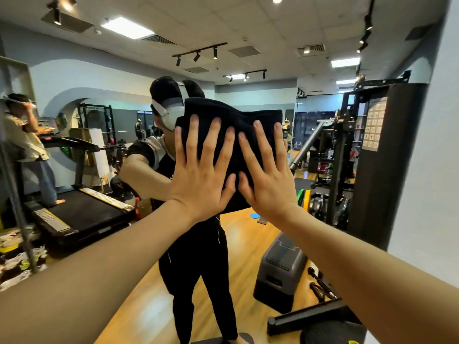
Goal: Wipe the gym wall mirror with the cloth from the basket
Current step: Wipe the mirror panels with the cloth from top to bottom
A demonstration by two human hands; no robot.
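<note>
Both bare forearms reach forward from the bottom corners. Left hand (198, 175) and right hand (267, 170) lie flat, fingers spread and pointing up, pressing a black cloth (233, 115) against the mirror (260, 234). Its long side runs level, thumbs nearly touching at its middle. Open glass lies all around it.

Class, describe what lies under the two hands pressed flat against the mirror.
A black cloth lies under the left hand and right hand, flat on the mirror. The glass behind it is covered.
</note>
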